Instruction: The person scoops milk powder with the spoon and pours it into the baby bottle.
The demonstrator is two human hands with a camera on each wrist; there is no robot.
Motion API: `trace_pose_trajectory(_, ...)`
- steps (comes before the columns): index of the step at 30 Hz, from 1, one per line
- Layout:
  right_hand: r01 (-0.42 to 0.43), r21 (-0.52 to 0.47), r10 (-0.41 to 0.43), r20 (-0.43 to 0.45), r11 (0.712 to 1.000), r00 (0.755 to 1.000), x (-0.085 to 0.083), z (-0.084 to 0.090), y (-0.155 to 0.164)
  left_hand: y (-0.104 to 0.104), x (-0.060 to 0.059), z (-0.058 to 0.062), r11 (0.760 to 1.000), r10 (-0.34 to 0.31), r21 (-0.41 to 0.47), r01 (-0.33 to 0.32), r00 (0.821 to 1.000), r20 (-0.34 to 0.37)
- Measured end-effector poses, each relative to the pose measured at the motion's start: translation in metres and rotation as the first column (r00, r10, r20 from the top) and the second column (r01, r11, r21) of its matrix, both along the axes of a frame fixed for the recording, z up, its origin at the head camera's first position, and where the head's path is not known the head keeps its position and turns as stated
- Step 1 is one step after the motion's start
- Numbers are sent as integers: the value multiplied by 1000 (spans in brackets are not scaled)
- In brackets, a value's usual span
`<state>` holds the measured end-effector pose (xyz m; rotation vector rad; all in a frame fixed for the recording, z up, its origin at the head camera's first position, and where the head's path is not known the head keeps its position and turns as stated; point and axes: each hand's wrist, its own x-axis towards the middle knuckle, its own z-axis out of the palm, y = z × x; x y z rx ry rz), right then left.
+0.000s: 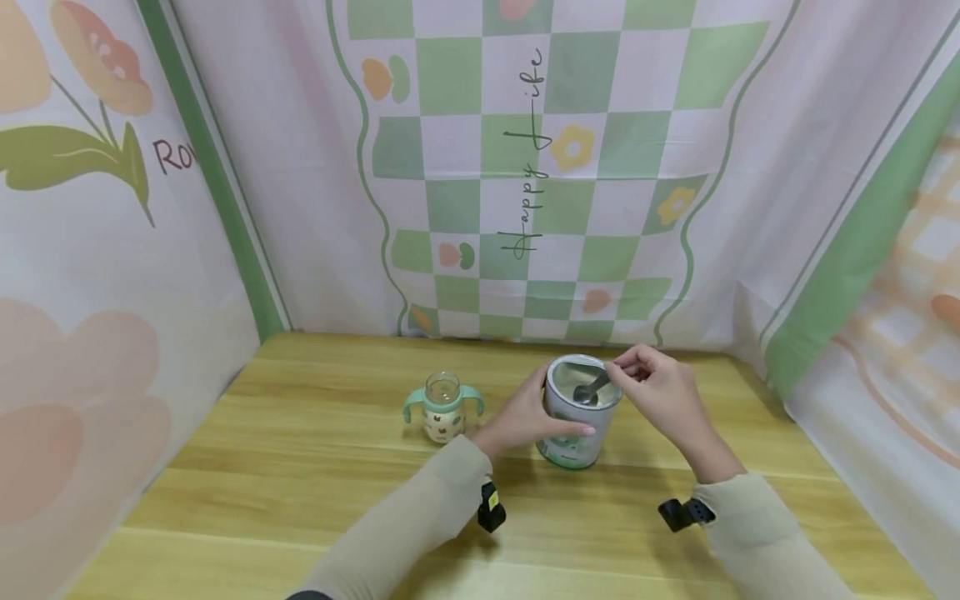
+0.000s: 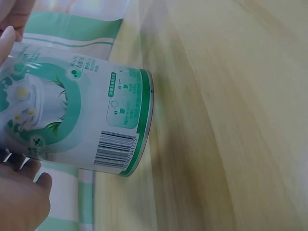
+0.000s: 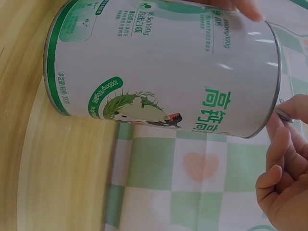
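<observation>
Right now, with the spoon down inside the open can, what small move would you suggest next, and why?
Probably lift the spoon straight up out of the can. The right hand pinches its handle at the rim, the left hand steadies the can's side, and the open handled bottle stands just left.

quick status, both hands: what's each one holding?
Left hand: grips the tin by its side.
Right hand: pinches the spoon handle over the tin's open top.

Scoop (image 1: 592, 388) bowl sits hidden inside the tin (image 1: 577, 417).
</observation>
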<state>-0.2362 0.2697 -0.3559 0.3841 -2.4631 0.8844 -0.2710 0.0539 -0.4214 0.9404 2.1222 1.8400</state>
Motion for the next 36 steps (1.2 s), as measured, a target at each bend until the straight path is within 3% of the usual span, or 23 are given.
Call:
trace_pose_trajectory(7, -31, 55, 33, -29, 998, 999, -2, 0, -6, 3, 4, 0, 997, 65, -36, -63, 997, 38)
trace_pose_trajectory(18, -40, 127, 37, 27, 991, 999, -4, 0, -9, 4, 3, -1, 999, 40, -22, -39, 999, 20)
trace_pose_trajectory(27, -13, 215, 20, -31, 977, 999, -6, 4, -11, 4, 4, -1, 999, 46, -22, -45, 999, 29)
trace_pose_trajectory(36, 9, 217, -20, 48, 976, 999, -5, 5, -5, 4, 2, -3, 998, 53, -33, -52, 998, 17)
